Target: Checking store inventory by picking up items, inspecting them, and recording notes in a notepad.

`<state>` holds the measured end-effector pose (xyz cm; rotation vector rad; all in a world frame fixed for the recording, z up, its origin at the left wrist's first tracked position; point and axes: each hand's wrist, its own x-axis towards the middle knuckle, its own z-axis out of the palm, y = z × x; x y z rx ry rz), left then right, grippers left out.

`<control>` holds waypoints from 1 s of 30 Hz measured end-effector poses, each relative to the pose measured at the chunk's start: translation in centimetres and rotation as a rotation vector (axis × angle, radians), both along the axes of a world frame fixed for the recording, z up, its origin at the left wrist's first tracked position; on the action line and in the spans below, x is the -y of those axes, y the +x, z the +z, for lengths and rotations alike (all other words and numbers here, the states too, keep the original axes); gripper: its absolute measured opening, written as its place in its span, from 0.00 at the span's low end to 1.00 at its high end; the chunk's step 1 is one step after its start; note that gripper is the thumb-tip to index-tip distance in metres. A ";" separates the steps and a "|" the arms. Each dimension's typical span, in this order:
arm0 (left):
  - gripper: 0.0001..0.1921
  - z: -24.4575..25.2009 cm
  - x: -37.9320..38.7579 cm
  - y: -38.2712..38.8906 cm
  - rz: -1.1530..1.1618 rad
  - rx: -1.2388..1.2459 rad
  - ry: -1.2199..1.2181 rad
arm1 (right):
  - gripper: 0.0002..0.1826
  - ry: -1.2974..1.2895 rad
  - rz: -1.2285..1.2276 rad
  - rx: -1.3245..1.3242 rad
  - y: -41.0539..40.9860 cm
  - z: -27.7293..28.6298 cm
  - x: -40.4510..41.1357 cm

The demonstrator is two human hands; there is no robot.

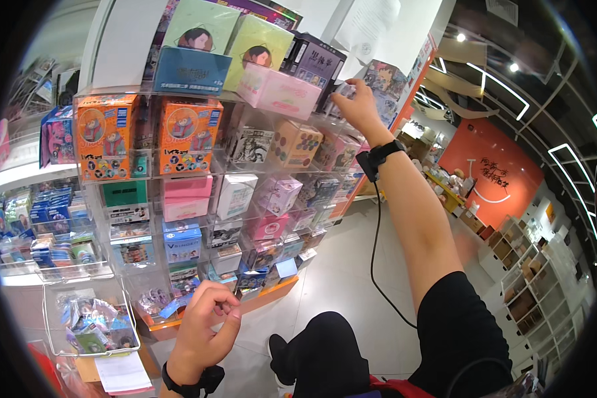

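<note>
My right hand reaches to the top tier of a transparent acrylic display rack. Its thumb and fingers close around a small pale printed packet, partly hidden by the hand. Just left of it stand a dark purple box and a pink box. My left hand hangs low before the rack, fingers loosely curled, thumb apart, and nothing visible in it. Orange printed boxes fill part of the tier below, and a blue box sits above them.
A white wire basket of small packaged goods stands at lower left, with paper sheets below it. From my right wrist strap a black cable hangs down. White shelving and an orange wall are at right.
</note>
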<state>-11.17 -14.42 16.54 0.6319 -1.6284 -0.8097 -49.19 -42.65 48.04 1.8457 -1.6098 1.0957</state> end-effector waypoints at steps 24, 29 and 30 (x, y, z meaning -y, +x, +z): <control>0.08 -1.0 -2.3 3.0 -0.031 0.061 0.087 | 0.26 -0.087 0.230 0.212 -7.7 2.4 1.5; 0.08 -0.7 -2.9 2.9 -0.019 0.092 0.086 | 0.26 -0.167 0.263 0.222 -6.4 1.2 -0.8; 0.08 -0.6 -3.1 2.9 -0.022 0.099 0.089 | 0.26 -0.157 0.284 0.247 -6.3 1.1 -1.3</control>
